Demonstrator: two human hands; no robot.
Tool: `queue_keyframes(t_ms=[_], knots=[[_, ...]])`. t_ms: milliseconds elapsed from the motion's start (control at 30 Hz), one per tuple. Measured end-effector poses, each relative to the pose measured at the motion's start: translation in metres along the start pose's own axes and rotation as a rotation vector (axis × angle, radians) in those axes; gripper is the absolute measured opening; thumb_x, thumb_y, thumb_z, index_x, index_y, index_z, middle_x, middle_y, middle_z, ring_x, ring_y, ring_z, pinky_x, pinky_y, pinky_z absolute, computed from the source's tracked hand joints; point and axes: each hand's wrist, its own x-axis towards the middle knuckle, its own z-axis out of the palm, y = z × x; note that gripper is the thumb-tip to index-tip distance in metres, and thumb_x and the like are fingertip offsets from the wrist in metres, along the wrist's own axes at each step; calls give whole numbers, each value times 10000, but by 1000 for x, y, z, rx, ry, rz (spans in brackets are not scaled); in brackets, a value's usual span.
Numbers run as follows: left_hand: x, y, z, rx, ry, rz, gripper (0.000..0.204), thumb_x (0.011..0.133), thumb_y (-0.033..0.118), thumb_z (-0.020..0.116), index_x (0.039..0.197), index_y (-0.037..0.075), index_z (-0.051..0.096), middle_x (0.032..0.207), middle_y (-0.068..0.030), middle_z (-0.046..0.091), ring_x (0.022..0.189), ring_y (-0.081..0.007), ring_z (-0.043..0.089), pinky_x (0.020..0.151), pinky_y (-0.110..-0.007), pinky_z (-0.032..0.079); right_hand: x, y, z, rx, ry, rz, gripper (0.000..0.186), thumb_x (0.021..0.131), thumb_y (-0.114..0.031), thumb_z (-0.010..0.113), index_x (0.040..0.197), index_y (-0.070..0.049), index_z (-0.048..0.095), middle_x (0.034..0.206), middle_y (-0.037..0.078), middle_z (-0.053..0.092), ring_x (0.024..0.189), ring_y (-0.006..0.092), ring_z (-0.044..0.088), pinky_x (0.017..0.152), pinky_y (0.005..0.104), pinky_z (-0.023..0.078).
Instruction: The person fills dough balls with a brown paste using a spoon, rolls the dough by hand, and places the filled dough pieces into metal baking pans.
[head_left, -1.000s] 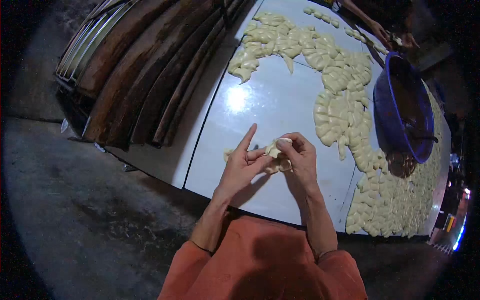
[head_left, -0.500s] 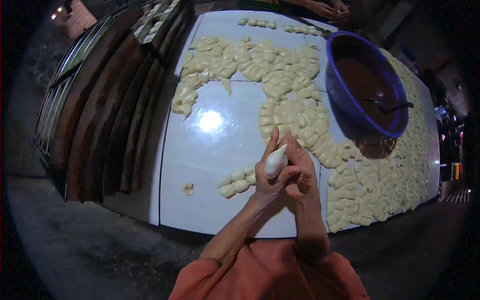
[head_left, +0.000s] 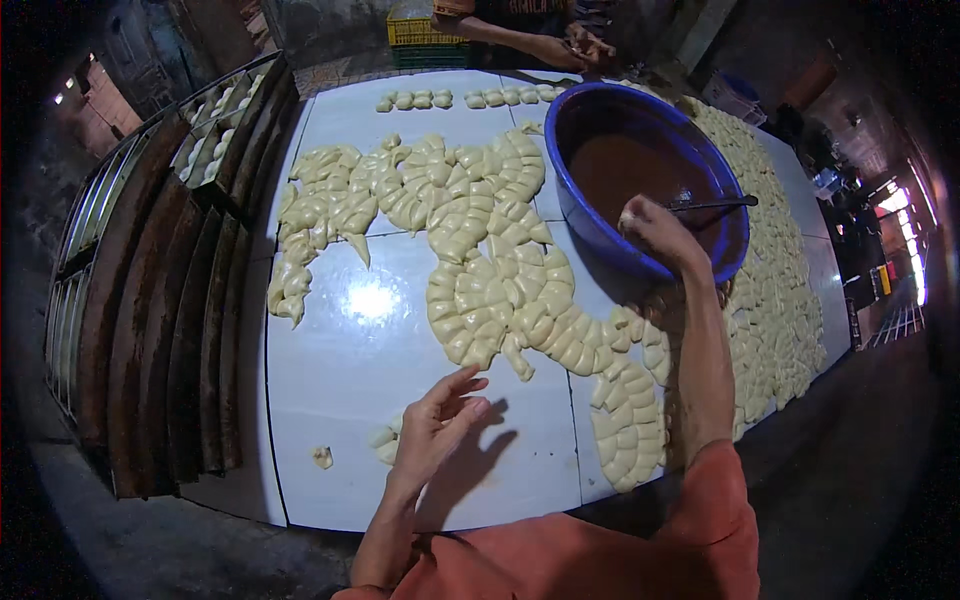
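My right hand [head_left: 662, 238] reaches over the near rim of a blue tub [head_left: 568, 190] of brown paste [head_left: 630, 165]. Its fingers are curled together, and what they may hold is hidden. A dark-handled utensil [head_left: 712, 203] rests in the tub, its lower end in the paste. Over the white tabletop [head_left: 340, 390], my left hand [head_left: 438, 428] is open and holds nothing, fingers bent and apart. Just beyond it lies a wide patch of flattened pale dough pieces [head_left: 500, 290] packed side by side. A few rounded dough pieces [head_left: 385, 440] are partly covered by my left hand.
Dark metal trays [head_left: 150, 330] stand stacked along the left side, one holding white dough balls [head_left: 215, 130]. Short rows of dough pieces [head_left: 415, 99] lie at the far edge. More dough [head_left: 780, 300] covers the right side. Across the table are another person's hands [head_left: 580, 48].
My hands have parted. The white dough piece they held has left them; a narrow dough piece now juts from the patch's near edge. My right hand has moved to the tub. The view has shifted.
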Motion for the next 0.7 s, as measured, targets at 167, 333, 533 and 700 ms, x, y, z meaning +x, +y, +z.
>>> queue_keyframes(t_ms=[167,333,533,700], knots=[[-6,7,-3,82,-75,-53,464,971,140,669,1394,2,538,1256,-185,666,1140,-215,648,995,-366,515,10,17,3,-157,-372,145,191,921,-208,637,1030,-51,646,936,10,641,877,110,557,804,303,466],[-2,1,-3,38,-60,-110,454,971,144,665,1386,2,547,1263,-173,665,1138,-213,649,1000,-368,510,-3,-6,-1,355,-241,144,161,969,-231,648,1004,-75,629,864,-5,627,784,105,592,709,277,491],[33,4,21,-103,-136,7,437,1010,203,610,1390,-1,542,1276,-149,659,1160,-194,633,983,-333,501,-53,-94,33,959,4,72,167,990,-224,633,1043,-75,581,832,21,631,664,112,630,579,250,517],[62,3,42,-538,-64,-8,509,1057,363,516,1423,10,495,1356,-140,596,1199,-198,603,985,-369,504,-90,-119,132,1334,-147,137,126,1013,-155,591,1101,-72,557,935,45,655,704,122,643,614,238,552]])
